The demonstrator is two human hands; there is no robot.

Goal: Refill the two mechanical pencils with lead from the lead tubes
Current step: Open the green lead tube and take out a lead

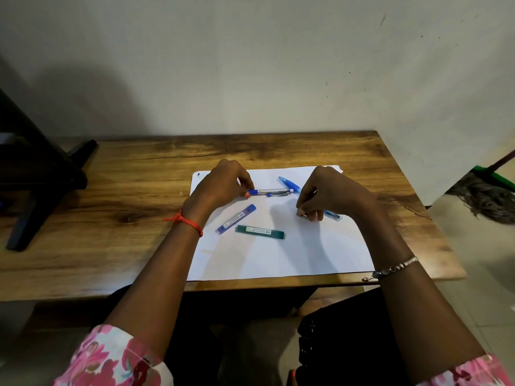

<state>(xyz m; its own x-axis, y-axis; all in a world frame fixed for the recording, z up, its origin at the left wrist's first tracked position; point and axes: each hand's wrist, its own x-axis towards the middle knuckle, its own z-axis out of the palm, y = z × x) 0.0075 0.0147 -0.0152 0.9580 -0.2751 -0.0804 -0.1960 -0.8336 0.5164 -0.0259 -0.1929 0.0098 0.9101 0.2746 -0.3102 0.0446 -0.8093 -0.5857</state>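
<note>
Two hands work over pencils and lead tubes on a white sheet of paper [306, 254] spread on the wooden counter [111, 218].
The left hand [223, 182] pinches the blue end of the clear-barrelled mechanical pencil [274, 191] at the far part of the paper. The right hand [324, 195] is curled over the translucent blue mechanical pencil [289, 183]; whether it grips that pencil cannot be told. Nearer the person lie the slim violet-blue lead tube [236, 219] and, just beside it, the dark green lead tube [260, 232].
</note>
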